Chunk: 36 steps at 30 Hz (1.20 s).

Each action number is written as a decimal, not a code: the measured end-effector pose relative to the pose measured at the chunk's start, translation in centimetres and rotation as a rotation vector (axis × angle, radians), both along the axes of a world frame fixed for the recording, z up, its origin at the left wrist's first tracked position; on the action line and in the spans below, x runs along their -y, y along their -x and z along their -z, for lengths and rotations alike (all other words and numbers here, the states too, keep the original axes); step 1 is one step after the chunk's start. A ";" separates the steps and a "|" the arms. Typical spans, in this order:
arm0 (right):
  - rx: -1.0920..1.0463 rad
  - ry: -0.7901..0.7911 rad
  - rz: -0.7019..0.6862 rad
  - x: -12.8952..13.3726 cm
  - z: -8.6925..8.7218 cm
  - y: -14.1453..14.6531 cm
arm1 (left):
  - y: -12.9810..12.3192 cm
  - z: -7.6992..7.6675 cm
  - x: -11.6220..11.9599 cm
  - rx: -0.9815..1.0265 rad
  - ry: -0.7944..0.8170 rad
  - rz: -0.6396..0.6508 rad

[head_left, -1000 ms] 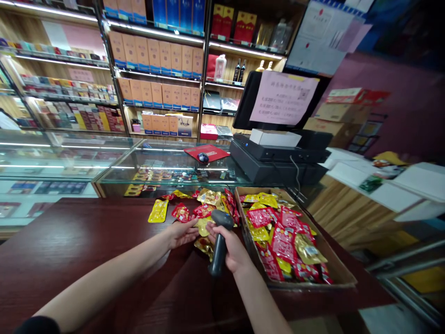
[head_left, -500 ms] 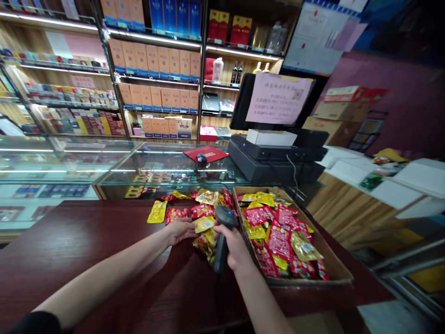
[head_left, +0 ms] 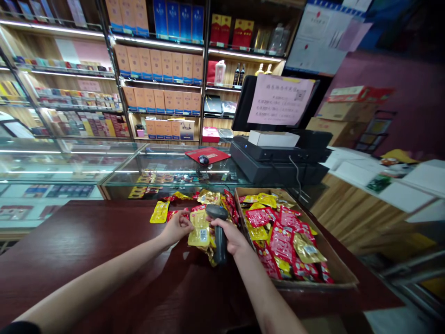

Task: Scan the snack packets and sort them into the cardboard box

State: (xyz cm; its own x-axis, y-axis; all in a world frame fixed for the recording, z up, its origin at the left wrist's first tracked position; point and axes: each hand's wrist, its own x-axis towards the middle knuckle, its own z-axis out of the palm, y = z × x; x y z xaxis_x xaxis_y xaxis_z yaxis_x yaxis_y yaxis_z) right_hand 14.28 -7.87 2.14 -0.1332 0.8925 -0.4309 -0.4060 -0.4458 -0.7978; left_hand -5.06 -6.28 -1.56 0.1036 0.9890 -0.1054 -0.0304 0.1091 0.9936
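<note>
A yellow packet (head_left: 199, 234) is gripped by the left hand (head_left: 176, 227), a scanner (head_left: 219, 232) by the right hand (head_left: 232, 236); loose packets (head_left: 208, 199) are heaped beyond, a cardboard tray (head_left: 342, 271) stands right, and bare bench (head_left: 86, 246) lies left.

yellow packet (head_left: 199, 230), dark grey scanner (head_left: 218, 232)

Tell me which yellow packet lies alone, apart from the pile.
The yellow packet at the pile's far left, flat on the dark table, beyond the left hand.
</note>
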 end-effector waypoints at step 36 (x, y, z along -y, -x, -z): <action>0.302 -0.197 -0.131 3.8 -1.2 2.6 | -0.2 -4.3 -6.5 0.189 0.323 -0.025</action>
